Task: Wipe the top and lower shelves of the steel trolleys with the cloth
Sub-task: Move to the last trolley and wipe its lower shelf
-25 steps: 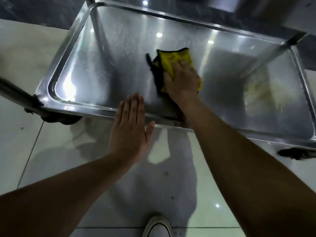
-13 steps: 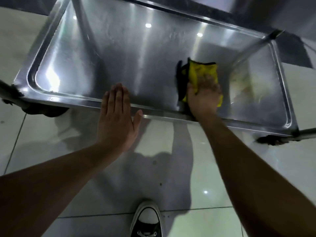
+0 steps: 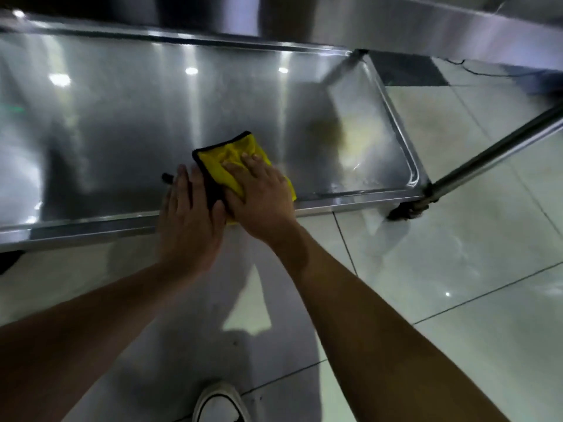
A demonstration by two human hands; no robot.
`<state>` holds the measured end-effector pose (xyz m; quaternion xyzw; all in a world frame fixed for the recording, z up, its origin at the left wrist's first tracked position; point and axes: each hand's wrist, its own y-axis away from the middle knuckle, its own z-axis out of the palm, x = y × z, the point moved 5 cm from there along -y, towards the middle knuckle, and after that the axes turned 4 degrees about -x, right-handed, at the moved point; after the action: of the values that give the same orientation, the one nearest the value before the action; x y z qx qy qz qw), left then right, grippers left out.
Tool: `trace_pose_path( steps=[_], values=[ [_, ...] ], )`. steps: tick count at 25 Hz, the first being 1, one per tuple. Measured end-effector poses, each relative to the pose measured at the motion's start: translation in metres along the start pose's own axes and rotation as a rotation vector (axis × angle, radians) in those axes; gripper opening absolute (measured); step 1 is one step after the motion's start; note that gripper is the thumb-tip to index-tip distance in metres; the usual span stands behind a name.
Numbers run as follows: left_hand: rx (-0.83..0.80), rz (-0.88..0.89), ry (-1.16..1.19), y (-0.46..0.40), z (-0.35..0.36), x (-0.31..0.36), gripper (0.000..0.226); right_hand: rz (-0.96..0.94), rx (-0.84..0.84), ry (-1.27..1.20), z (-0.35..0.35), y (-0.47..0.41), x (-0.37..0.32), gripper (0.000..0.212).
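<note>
On the lower shelf (image 3: 122,123), both flat, unclenched hands, left (image 3: 189,217) and right (image 3: 262,196), press the cloth (image 3: 234,156), its corner pointing away.

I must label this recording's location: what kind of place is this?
Probably a commercial kitchen or canteen service area: a steel trolley shelf being wiped with a yellow cloth, glossy floor tiles, another steel surface above.

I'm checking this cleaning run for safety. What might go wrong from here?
The yellow microfibre cloth lies near the steel lower shelf's raised front rim, so the pressing right hand might scrape it. The yellowish smear towards the right end may get missed.
</note>
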<state>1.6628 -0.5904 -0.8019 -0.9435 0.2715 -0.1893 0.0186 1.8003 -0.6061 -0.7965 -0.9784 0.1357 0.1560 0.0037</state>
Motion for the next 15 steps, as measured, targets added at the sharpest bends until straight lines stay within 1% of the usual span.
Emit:
trace_pose_path(
  steps=[1, 3, 6, 8, 12, 15],
  values=[
    [-0.031, -0.005, -0.069, 0.001, 0.005, -0.002, 0.072, 0.055, 0.048, -0.014, -0.005, 0.004, 0.013, 0.054],
    [-0.047, 0.002, -0.161, 0.001, 0.01, -0.003, 0.07, 0.216, 0.139, 0.003, -0.016, 0.014, 0.059, 0.052],
    [-0.034, -0.008, -0.226, 0.002, 0.008, -0.001, 0.065, 0.51, 0.217, 0.04, -0.043, 0.035, 0.152, 0.052],
    [-0.036, -0.011, -0.237, 0.001, 0.008, -0.002, 0.065, 0.636, 0.257, 0.058, -0.064, 0.038, 0.205, 0.053],
    [-0.034, -0.006, -0.261, -0.001, 0.01, -0.002, 0.063, 0.694, 0.263, 0.086, -0.09, 0.005, 0.269, 0.055],
    [-0.013, -0.032, -0.271, -0.002, 0.015, 0.0, 0.061, 0.649, 0.21, 0.051, -0.09, -0.045, 0.278, 0.058]
  ],
)
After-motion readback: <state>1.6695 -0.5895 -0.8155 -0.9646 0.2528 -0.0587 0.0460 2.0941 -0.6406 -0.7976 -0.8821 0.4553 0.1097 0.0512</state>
